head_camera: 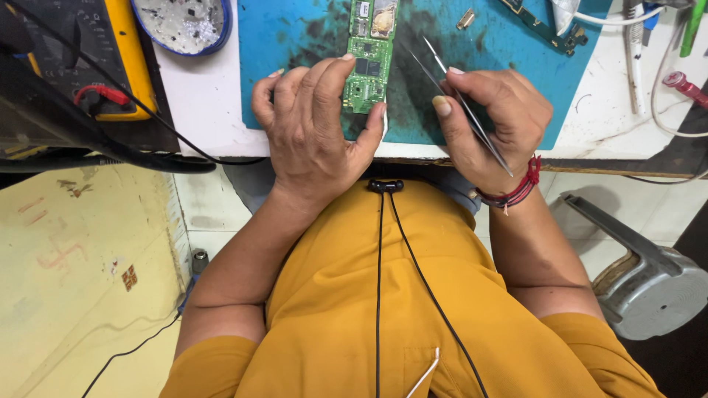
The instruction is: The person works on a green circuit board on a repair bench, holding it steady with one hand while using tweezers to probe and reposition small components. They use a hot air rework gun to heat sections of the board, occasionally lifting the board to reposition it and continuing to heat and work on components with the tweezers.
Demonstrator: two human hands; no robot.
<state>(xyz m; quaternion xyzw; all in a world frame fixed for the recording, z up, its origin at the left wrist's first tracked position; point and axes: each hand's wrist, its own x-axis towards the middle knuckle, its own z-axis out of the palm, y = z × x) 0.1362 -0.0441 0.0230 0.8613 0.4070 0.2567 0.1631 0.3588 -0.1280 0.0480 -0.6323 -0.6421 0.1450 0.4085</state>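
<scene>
Head view. One green circuit board (pixel 370 55) lies lengthwise on the blue work mat (pixel 295 37), at the mat's near edge. The left hand (pixel 313 125) pins it there: fingertips curled over the board's left edge, thumb pressed against its lower right corner, so the board appears braced against sliding. The right hand (pixel 490 121) pinches one pair of metal tweezers (pixel 461 103) between thumb and forefinger, the remaining fingers folded beneath; the tips point up-left toward the board, just beside it and not touching. Held like a pen, this grip suits fine point work.

Count: one board in hand, a second darker board (pixel 546 29) at the mat's far right, one tweezers, one yellow multimeter (pixel 110 51) well to the left, one round tray (pixel 184 22) of small parts beside it, one red wrist thread (pixel 520 188).
</scene>
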